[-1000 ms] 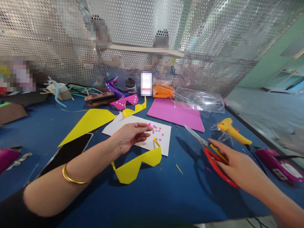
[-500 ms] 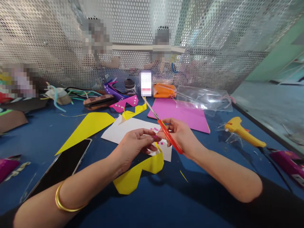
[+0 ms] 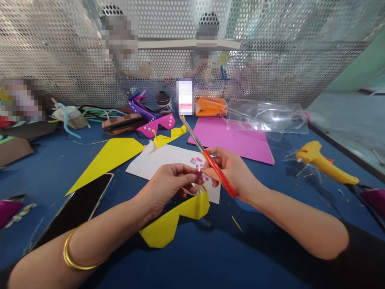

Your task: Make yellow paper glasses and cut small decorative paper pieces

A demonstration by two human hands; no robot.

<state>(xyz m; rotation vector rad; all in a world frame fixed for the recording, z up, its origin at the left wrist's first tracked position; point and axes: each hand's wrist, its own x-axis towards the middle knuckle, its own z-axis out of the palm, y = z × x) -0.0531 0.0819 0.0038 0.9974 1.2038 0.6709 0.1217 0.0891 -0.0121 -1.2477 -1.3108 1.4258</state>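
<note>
My left hand [image 3: 171,182] pinches a tiny pink paper piece [image 3: 199,173] between thumb and forefinger. My right hand [image 3: 237,172] holds scissors with red handles [image 3: 221,176], their blades pointing away and up to the left. Its thumb and fingertips meet the left fingertips at the pink piece; whether they also grip it I cannot tell. Below the hands lies a white sheet [image 3: 146,162] with several small pink squares [image 3: 197,160] on it. A yellow glasses-shaped cutout [image 3: 164,230] rests on the blue table just under my left hand.
Left are a yellow sheet [image 3: 108,160] and a dark phone [image 3: 76,208]. Behind stand pink cutout glasses [image 3: 158,125], a lit phone [image 3: 185,96] and an orange packet [image 3: 211,106]. A purple sheet [image 3: 234,138] and a yellow glue gun [image 3: 326,162] lie right. Perforated metal [image 3: 270,60] closes the back.
The view has shifted slightly, so the glue gun appears farther right and the back items higher. Both hands keep nearly the same pose, fingertips together, with the scissors still in my right hand.
</note>
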